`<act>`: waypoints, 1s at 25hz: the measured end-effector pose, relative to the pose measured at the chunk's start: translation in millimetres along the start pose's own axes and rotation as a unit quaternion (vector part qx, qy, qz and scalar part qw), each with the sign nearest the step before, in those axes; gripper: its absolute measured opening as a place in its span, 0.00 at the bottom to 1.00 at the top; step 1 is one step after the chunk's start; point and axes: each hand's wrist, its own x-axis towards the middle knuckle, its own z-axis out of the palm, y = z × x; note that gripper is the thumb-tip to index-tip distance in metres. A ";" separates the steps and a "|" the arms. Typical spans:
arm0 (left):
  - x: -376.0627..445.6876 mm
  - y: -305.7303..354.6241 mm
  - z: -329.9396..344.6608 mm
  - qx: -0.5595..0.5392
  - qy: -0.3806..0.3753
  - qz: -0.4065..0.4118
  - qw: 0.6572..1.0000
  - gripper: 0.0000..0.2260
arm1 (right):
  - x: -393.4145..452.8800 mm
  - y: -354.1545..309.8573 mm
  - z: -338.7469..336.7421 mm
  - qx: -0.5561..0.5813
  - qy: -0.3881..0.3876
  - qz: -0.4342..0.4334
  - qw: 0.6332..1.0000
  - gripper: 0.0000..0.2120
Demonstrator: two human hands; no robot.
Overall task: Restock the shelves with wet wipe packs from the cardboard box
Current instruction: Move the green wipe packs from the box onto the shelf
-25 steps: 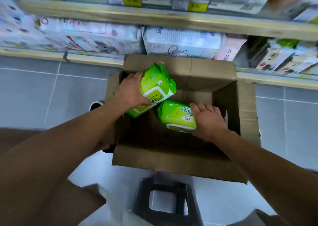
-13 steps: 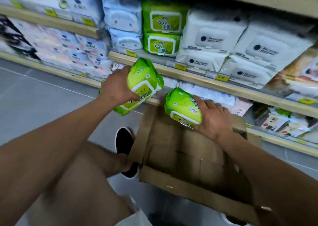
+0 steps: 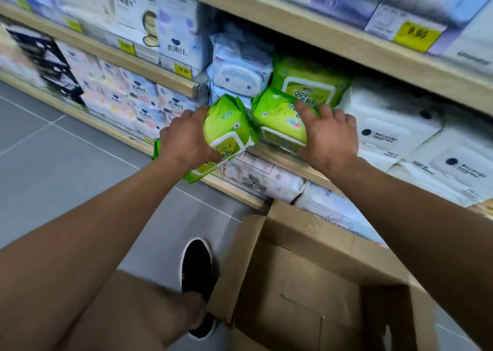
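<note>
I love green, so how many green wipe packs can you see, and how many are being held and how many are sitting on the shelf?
Held green packs: 2, one in the left hand at, one in the right hand at.
Green packs on the shelf: 1 clearly visible; any beneath it is hidden.
Total: 3

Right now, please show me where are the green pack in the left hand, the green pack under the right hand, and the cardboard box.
left green pack (image 3: 226, 129), head view, upper face
right green pack (image 3: 277, 121), head view, front face
cardboard box (image 3: 306, 278), head view, inner wall
</note>
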 end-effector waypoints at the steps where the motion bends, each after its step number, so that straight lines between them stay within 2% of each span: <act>1: 7.1 -0.9 -2.4 0.002 0.004 0.004 1.000 0.49 | 12.5 -3.8 -0.1 -0.007 -0.005 0.000 1.000 0.45; 6: 28.8 -9.1 -6.1 0.011 0.010 0.022 1.000 0.47 | 52.2 -26.2 2.8 -0.025 -0.032 -0.014 0.999 0.39; 11: 35.3 -14.9 -3.5 0.023 0.001 0.030 0.999 0.47 | 67.9 -22.2 11.7 -0.083 -0.014 -0.055 0.995 0.42; 19: 43.5 -13.6 7.0 0.013 0.001 0.042 0.999 0.47 | 73.0 -9.6 51.6 -0.055 0.022 -0.069 0.996 0.45; 22: 46.4 -8.5 12.4 -0.003 -0.001 0.038 0.999 0.47 | 65.7 3.8 61.7 -0.010 -0.023 -0.017 1.000 0.44; 25: 53.9 0.4 17.2 0.001 -0.001 0.053 0.999 0.48 | 61.7 6.8 64.0 0.004 -0.052 -0.005 0.999 0.43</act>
